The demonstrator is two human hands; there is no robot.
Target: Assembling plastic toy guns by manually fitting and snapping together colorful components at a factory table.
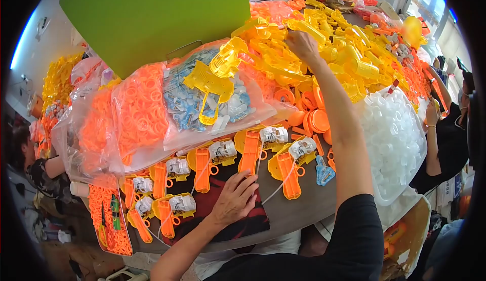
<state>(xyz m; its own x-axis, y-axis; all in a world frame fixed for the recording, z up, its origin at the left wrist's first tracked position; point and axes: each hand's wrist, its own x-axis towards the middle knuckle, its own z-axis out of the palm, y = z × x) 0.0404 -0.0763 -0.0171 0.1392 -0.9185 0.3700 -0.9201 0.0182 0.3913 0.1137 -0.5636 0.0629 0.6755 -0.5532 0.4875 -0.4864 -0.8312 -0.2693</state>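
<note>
A table [304, 207] is heaped with a pile of yellow plastic parts [324, 43], beside bags of orange rings [139, 111]. The right hand [302, 44] is stretched into the pile, fingers curled on a yellow piece. The left hand [235, 197] is laid flat, fingers spread, near half-built orange and yellow toys [202, 167].

Seven half-built orange-and-yellow toy assemblies [249, 149] lie in rows on the desk [298, 210]. Three clear bags hold small parts: two of orange rings [142, 109], one of blue-white pieces [187, 101]. One blue piece [324, 172] lies alone. The yellow shells [324, 43] are too many to count.
</note>
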